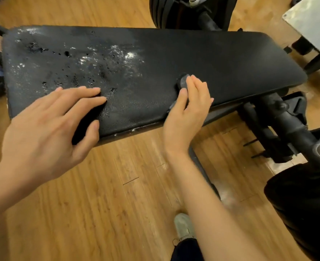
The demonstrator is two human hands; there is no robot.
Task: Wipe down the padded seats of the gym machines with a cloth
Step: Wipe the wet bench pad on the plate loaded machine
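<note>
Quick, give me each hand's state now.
Left hand: open, fingers spread, over the bench pad.
Right hand: closed on a small dark cloth.

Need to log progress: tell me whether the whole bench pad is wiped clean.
No: the bench pad has white specks and droplets on its left half.

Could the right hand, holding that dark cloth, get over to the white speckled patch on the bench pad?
Probably yes. The right hand with the cloth rests on the bench pad, and bare pad lies between it and the speckled patch. The left hand sits nearer the front edge, seemingly clear.
</note>
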